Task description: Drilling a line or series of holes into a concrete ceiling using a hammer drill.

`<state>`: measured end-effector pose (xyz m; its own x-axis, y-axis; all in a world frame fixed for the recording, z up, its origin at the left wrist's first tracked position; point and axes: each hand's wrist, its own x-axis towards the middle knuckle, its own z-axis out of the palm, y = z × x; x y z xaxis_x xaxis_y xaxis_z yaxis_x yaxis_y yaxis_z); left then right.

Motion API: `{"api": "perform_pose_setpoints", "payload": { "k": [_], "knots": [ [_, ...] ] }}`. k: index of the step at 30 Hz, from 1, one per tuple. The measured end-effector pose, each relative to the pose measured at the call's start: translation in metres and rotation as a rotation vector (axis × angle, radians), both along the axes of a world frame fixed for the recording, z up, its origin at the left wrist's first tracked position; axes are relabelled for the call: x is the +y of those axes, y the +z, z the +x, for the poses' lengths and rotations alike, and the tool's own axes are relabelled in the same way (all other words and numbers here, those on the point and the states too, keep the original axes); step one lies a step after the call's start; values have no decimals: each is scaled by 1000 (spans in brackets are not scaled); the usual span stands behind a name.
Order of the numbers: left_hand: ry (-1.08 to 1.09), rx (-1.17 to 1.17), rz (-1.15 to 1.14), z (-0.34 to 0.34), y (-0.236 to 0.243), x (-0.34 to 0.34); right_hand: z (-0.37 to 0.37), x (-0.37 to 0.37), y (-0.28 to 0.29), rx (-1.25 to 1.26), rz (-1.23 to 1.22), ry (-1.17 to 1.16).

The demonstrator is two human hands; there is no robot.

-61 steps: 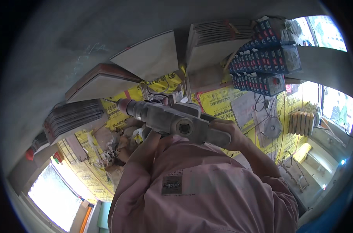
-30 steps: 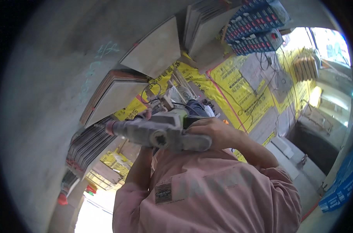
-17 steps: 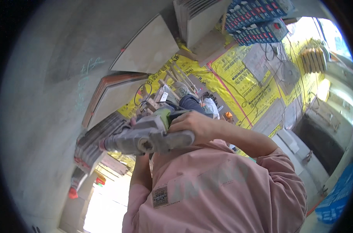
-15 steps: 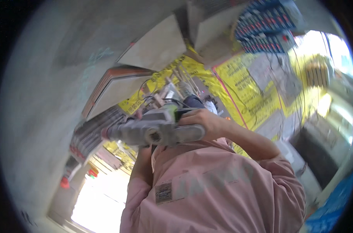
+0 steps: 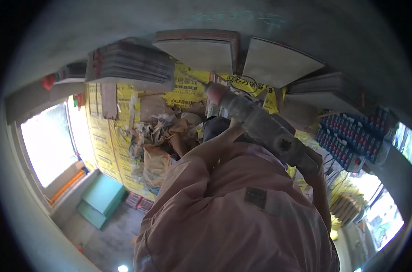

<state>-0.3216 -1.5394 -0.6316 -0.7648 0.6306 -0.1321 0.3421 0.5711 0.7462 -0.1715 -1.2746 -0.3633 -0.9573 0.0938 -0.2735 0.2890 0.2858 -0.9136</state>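
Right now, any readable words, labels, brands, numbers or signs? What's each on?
Locations only, wording not copied out:
Yellow floor sheeting: bold dark characters and Latin letters, partly legible.
Grey wall: green handwriting, too faint to read.
Blue packs: repeated small print, too small.
Pink shirt: dark patch, too blurred.
Power drill: no readable text.

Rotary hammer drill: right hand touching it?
Touching. The head view shows the right hand wrapped against the rear end of the rotary hammer drill, no gap between them.
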Motion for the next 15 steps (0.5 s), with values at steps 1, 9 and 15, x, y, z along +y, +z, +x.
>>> {"api": "perform_pose_setpoints", "payload": {
  "k": [1,9,15],
  "knots": [
    [199,-375,351,-8,4,3,-5,-14,-2,65,59,-39],
    [238,-361,455,-113,90,-91,-84,-139,26,-252,110,-28],
    [219,-402,412,-162,87,-152,-117,-206,30,-50,144,-105]
  ]
}}
